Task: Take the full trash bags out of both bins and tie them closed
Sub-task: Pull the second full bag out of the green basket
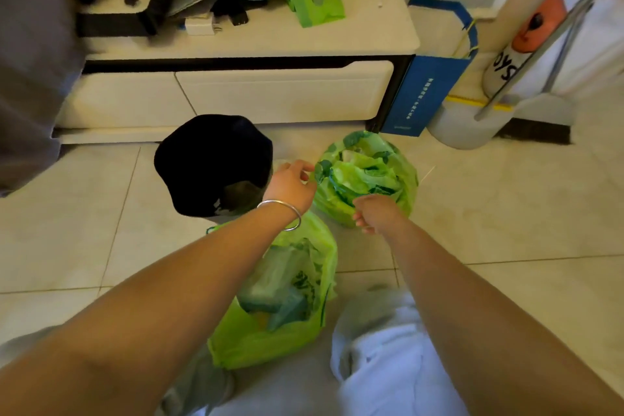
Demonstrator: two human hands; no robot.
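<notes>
Two green trash bags stand on the tiled floor. The far green bag (368, 176) sits in front of the cabinet, open at the top and stuffed with green plastic. My left hand (292, 184), with a silver bangle on the wrist, pinches that bag's left edge. My right hand (373, 213) is closed on the bag's near rim. The near green bag (270, 341) lies open between my arms, holding crumpled waste. A bin with a black liner (212, 162) stands to the left of the far bag. I cannot tell whether the far bag sits in a bin.
A white low cabinet (270, 40) runs behind the bags, with clutter and a green box on top. A blue paper bag (425, 84) leans at its right end. A broom and dustpan (479, 118) stand at right. My knee in light trousers (381, 358) is at the bottom.
</notes>
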